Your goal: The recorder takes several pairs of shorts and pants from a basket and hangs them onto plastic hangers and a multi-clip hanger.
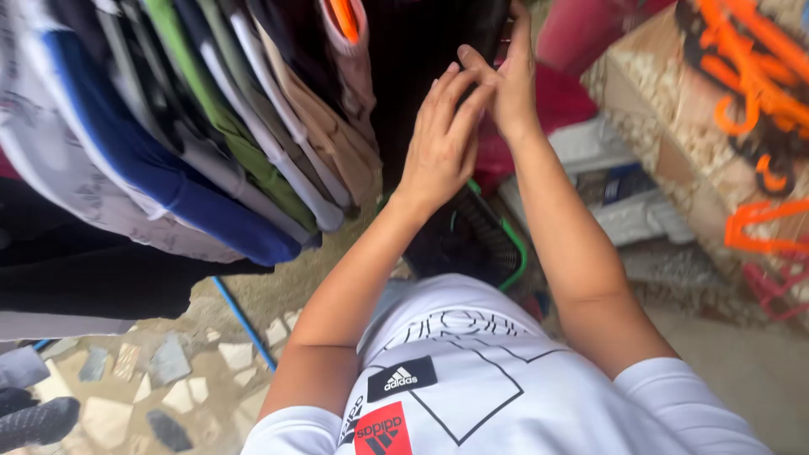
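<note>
Against the black garment point(421, 50) hanging at the top of the view, both hands are raised and meet. Left hand point(442, 135): fingers straight and close together, palm turned toward the garment, fingertips touching the right hand. Right hand point(510, 84): fingers reach up along the garment's right edge, thumb pointing left to the left fingertips; whether it pinches cloth cannot be told, the grip being hidden behind the hand. Left of the black garment, a row of hung clothes point(211, 126) packed edge to edge: tan, white, green, grey, blue, then pale patterned cloth at the far left, with more black cloth below that. Just below the black garment, under the left wrist, a dark basket point(497, 244) with a green rim. Right of the black garment, red cloth point(565, 93), then a white stack of flat things point(624, 194) lower down. Farther right, a speckled stone block point(674, 126) with orange hangers point(742, 76) lying on and beside it. Below the row of clothes, a floor point(168, 379) of broken stone pieces set in mortar, crossed by a blue rod point(244, 324). A dark shoe point(34, 421) at the far lower left of the floor. Person wears a white shirt point(472, 379) with black line print and a red patch.
</note>
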